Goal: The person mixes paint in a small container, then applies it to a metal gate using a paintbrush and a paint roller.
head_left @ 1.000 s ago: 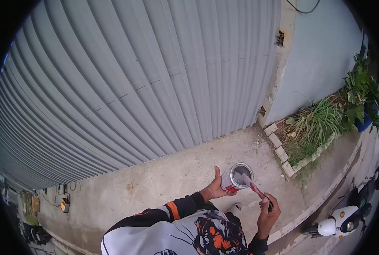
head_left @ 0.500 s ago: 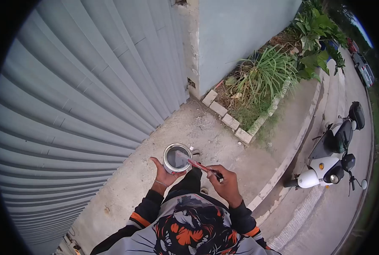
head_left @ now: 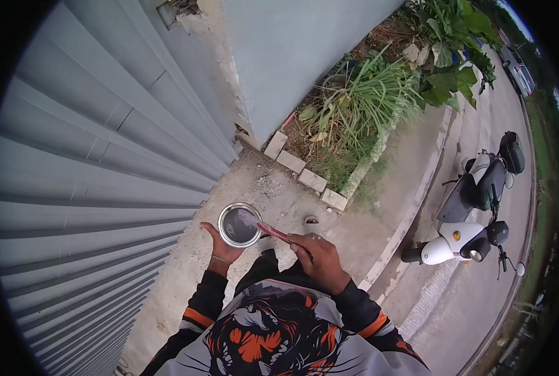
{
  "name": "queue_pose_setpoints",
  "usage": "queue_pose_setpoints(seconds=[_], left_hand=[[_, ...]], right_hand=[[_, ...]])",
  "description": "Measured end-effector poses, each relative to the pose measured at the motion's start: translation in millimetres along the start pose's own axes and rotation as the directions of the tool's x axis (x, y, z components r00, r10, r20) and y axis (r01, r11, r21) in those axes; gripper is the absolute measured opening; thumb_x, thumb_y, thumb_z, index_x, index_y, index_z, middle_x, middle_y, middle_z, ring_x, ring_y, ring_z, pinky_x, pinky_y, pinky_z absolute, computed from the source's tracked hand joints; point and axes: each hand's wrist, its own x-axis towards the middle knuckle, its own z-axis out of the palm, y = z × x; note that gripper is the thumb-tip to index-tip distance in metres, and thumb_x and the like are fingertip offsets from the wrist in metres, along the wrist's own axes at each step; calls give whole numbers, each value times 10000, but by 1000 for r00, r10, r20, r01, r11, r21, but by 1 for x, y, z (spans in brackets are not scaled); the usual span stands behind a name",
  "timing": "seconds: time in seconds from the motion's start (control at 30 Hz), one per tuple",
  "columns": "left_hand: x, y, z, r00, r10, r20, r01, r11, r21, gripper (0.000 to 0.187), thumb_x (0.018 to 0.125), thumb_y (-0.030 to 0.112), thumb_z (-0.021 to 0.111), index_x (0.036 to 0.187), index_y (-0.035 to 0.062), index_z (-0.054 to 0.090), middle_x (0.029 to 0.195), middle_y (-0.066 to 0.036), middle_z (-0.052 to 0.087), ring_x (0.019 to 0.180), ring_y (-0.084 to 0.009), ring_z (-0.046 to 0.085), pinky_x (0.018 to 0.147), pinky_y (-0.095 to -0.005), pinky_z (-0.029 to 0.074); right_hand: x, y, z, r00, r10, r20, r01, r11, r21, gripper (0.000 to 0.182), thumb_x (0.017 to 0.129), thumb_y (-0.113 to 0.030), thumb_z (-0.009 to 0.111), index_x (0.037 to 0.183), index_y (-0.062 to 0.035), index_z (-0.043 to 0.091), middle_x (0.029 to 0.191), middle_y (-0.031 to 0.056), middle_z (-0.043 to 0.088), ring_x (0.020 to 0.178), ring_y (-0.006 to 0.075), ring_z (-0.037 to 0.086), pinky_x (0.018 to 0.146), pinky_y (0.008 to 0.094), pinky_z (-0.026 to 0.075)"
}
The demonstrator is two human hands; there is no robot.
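An open round paint can (head_left: 230,240) with a silver rim holds dark grey paint. My left hand (head_left: 224,249) supports it from below and the side, with the thumb stretched out to the left and the other fingers hidden under the can. A paintbrush with a red handle (head_left: 275,232) is gripped in my right hand (head_left: 320,258), its fingers closed round the handle end. The bristles (head_left: 248,219) are over the can's opening, at the right part of the paint; whether they touch the paint is hard to tell.
Grey corrugated metal (head_left: 91,169) fills the left side, beside a pale wall (head_left: 285,56). Bricks (head_left: 290,161) edge a bed of plants (head_left: 370,94). A white and black scooter (head_left: 473,213) stands on the road at the right, beyond a kerb (head_left: 411,229).
The view has shifted toward the wall and metal sheet. One foot now shows ahead of the other, right of the can. Brush and can remain held, with the bristles still over the opening.
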Motion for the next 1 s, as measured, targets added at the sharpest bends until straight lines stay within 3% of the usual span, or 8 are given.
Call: queue_pose_setpoints(seconds=[0.1,0.23,0.3,0.53,0.63,0.7,0.73,1.0], left_hand=[[28,-2,11,998,34,-45,-34,999,-3,1248,676,1045,443,1544,149,474,1553,-253,499,1286,-494,598,907,-628,594],[59,-8,27,991,117,-70,-113,992,58,1224,656,1035,507,1546,195,482,1573,-242,486,1287,-430,589,871,-528,560],[72,-16,48,974,190,-123,-186,981,47,1207,671,1028,512,1544,195,483,1570,-241,489,1297,-427,584,870,-531,561],[120,-59,108,963,253,-93,-264,955,-133,1214,713,975,573,1568,123,444,1583,-183,495,1375,-434,551,952,-612,595],[137,-69,128,956,271,-112,-287,944,-164,1237,709,971,587,1565,90,438,1568,-191,503,1373,-435,551,955,-600,597],[138,-74,135,952,235,-196,-281,923,-261,1262,700,974,592,1561,65,434,1558,-196,507,1371,-441,550,954,-597,599],[140,-75,141,947,305,-104,-315,944,-102,1307,673,982,598,1556,33,429,1546,-204,512,1363,-457,550,960,-600,598],[108,-88,117,916,392,-91,-401,905,-139,1290,650,995,589,1560,91,450,1558,-207,511,1347,-459,566,970,-608,588]], right_hand=[[33,37,-10,998,-48,41,46,998,33,321,961,-71,696,1281,-78,672,1032,167,745,837,354,718,740,445,582],[82,81,-35,994,-56,92,39,983,179,283,983,-92,681,1265,-74,677,1088,153,750,914,363,732,802,438,592],[110,102,-53,990,-63,127,36,978,205,247,1000,-125,703,1239,-62,715,1126,141,767,953,332,754,831,388,600],[190,158,-122,932,-152,329,24,932,362,284,1011,-141,687,1291,-94,698,1099,133,770,976,331,750,839,420,587],[206,169,-135,949,-277,150,184,874,449,263,994,-132,690,1253,-85,688,957,128,748,822,334,725,752,440,580],[209,179,-146,926,-233,297,129,935,330,284,1002,-144,696,1283,-105,696,1015,133,762,858,330,736,772,426,577],[208,180,-148,903,-216,373,114,954,277,295,1005,-151,698,1298,-115,699,1044,135,770,876,328,741,783,420,576],[195,163,-136,888,-248,386,86,916,391,269,1025,-154,691,1281,-72,700,1015,130,776,866,288,756,772,378,577]])
